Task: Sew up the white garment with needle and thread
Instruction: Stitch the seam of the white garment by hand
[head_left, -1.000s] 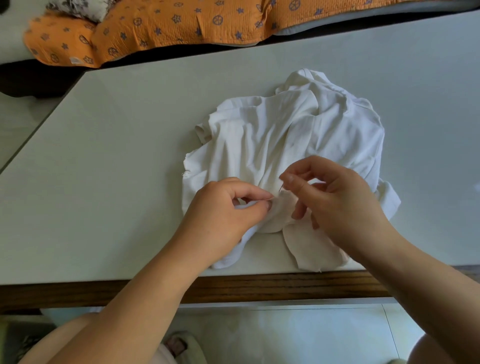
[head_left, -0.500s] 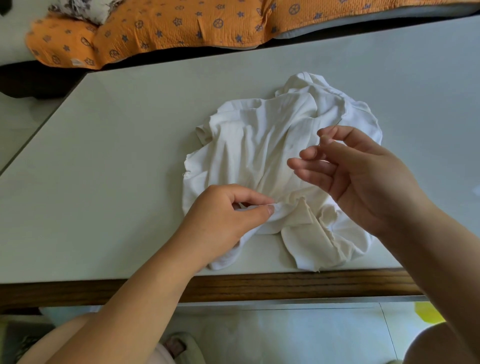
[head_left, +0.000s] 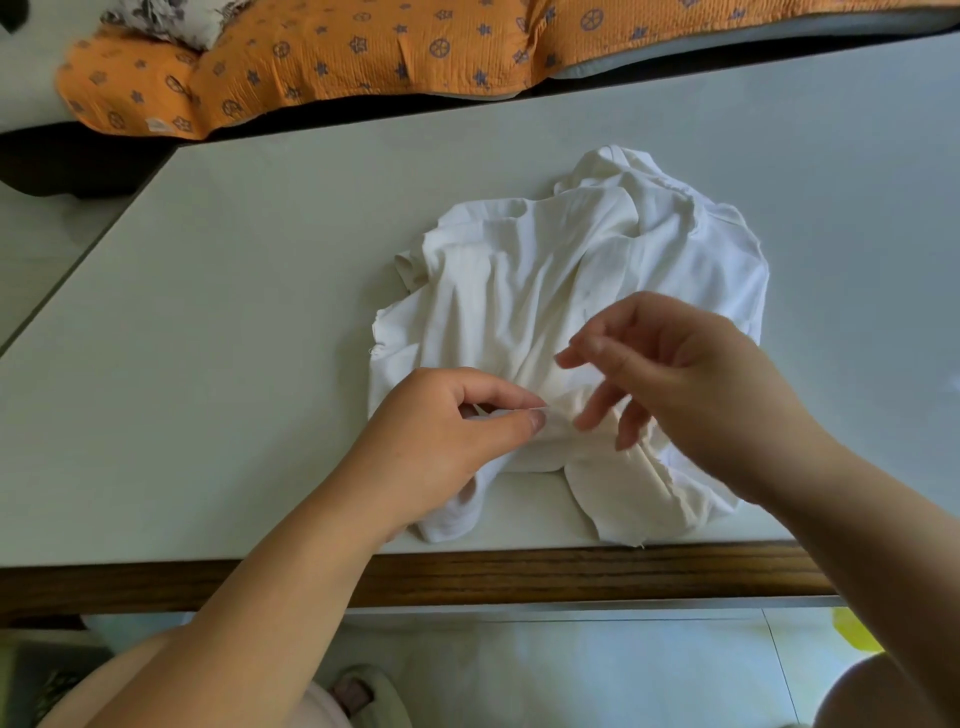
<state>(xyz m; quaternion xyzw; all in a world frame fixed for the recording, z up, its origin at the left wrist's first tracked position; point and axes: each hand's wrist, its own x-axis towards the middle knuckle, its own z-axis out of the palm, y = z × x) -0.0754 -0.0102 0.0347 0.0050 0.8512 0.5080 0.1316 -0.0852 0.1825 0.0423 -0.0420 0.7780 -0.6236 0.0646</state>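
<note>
Pinching: left hand, thumb and forefinger clamped on a small fold of the white garment; its other fingers are curled under the palm.
View: head camera, looking down past both bare forearms.
Right side: right hand hovers over the garment's near-right part and is motion-blurred.
Right fingers: thumb and forefinger tips are close together. Can't tell whether they pinch anything. The other fingers are spread apart and point down toward the cloth.
Gap: the two hands are near each other but apart, with the pinched fold between their fingertips.
Garment spot: crumpled in a heap on the table, right of centre, lower flaps reaching the near edge.
Overlap: the left hand lies over the heap's near-left corner.
Table: pale top, with a dark wood strip along the near edge.
Behind: orange cushion with blue star and wheel prints, beyond the far edge.
Floor: pale tiles. A yellow object at bottom right is cut off by the right forearm. A slipper sits at the bottom, beside the left arm.
</note>
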